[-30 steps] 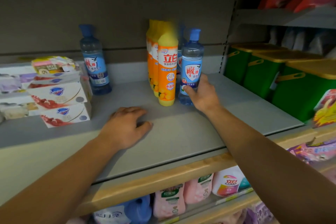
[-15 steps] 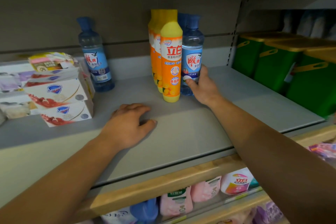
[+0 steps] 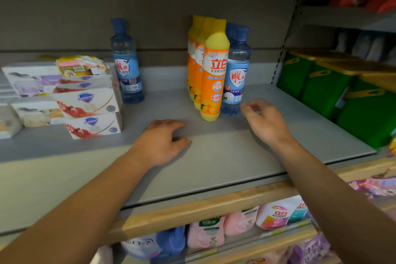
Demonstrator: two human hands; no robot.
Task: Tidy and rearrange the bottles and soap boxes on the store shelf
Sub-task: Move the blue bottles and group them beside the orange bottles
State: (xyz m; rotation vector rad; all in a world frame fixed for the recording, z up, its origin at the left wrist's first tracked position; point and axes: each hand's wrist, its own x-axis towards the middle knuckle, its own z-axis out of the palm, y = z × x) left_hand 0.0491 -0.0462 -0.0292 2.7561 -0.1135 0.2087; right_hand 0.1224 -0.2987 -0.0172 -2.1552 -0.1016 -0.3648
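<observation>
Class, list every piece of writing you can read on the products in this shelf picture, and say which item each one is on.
"立白": front orange bottle, large red characters.
"雕牌": blue bottle beside it, red on a white shield.
"雕牌": lone blue bottle by the soap boxes.
"立白": white pouch on the lower shelf.
Soap boxes: blue shield logo, wording too blurred.
All smaller print: too small or blurred to read.

This was a shop aisle. A grey metal shelf board [image 3: 225,156] with a pale wooden front edge carried branded orange dish-soap bottles [image 3: 211,75]; left of them lay stacked white soap boxes [image 3: 85,103], right of them green lidded plastic tubs [image 3: 325,90], and below them pink refill pouches [image 3: 205,234].
</observation>
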